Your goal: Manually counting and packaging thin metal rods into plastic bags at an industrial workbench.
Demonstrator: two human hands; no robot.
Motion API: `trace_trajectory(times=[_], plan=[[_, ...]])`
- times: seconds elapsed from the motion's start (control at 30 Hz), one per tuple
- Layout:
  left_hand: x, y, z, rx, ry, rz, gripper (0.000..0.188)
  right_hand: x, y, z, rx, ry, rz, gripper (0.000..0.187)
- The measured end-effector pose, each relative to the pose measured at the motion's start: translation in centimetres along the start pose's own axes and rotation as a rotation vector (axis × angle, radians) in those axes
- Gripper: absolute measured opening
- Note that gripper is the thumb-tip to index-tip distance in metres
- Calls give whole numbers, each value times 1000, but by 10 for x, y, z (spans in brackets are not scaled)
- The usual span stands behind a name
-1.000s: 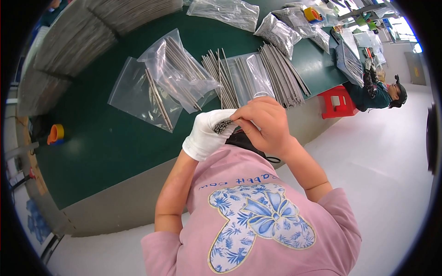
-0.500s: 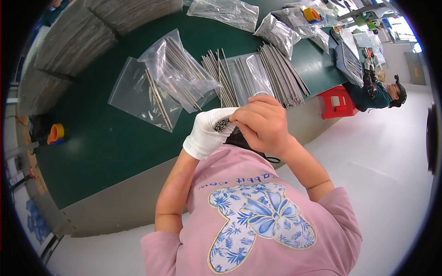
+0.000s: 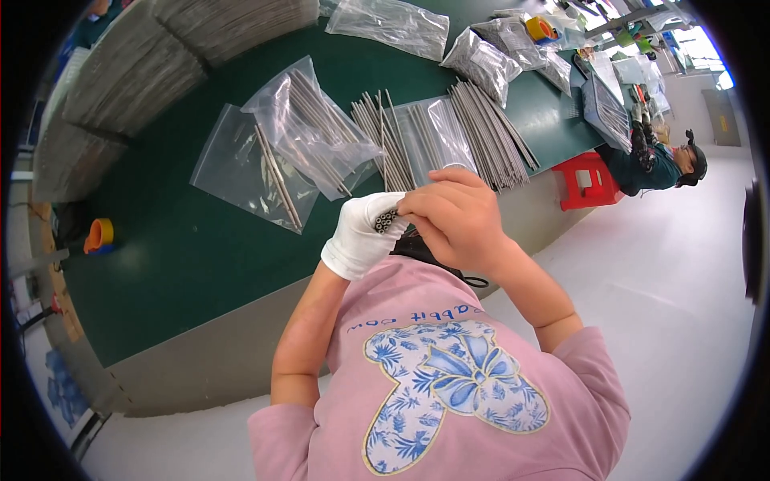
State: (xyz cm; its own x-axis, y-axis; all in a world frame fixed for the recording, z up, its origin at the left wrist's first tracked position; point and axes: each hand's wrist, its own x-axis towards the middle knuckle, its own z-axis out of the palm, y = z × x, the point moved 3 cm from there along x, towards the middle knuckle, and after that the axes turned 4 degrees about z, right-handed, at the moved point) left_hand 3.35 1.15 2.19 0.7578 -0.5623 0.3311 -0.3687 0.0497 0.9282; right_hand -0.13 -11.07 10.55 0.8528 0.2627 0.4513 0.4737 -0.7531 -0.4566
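Observation:
My left hand [image 3: 358, 240], in a white glove, is wrapped round a bundle of thin grey metal tubes [image 3: 386, 221]. Their round hollow ends face up toward me, and the rest of their length is hidden. Bare and with curled fingers, my right hand [image 3: 455, 215] has its thumb and fingertips pinched at the right edge of the bundle. Whatever those fingertips pinch is hidden. Just beyond both hands, loose metal rods [image 3: 383, 144] lie on the green table [image 3: 200, 268], beside a clear bag of rods [image 3: 437, 132] and a wide row of grey rods [image 3: 491, 140].
Two more clear bags [image 3: 228, 164] [image 3: 309, 120] with rods lie to the left. Filled plastic bags [image 3: 481, 64] and a tape roll [image 3: 542, 30] stand at the back. Wrapped stacks [image 3: 128, 72] border the far left. A co-worker [image 3: 662, 164] sits at right near a red stool [image 3: 585, 180].
Both hands keep nearly the same pose on the tube bundle. My right hand's fingers have shifted very slightly left. The view has moved a little.

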Motion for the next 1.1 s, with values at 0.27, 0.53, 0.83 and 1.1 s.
trace_trajectory(times=[0.27, 0.53, 0.83, 1.1], plan=[[-3, 1, 0, -29, 29, -9, 22, -3, 6, -5, -44, -70, 157, 12], [-5, -4, -1, 37, 4, 5, 19, -6, 16, 10, 11, -129, -37, 13], [2, 1, -3, -35, 7, -4, 19, -11, 27, 11, 25, -107, 74, 9], [-1, -13, 2, 3, -67, -54, 23, -16, 30, 12, 116, -49, 99, 8]])
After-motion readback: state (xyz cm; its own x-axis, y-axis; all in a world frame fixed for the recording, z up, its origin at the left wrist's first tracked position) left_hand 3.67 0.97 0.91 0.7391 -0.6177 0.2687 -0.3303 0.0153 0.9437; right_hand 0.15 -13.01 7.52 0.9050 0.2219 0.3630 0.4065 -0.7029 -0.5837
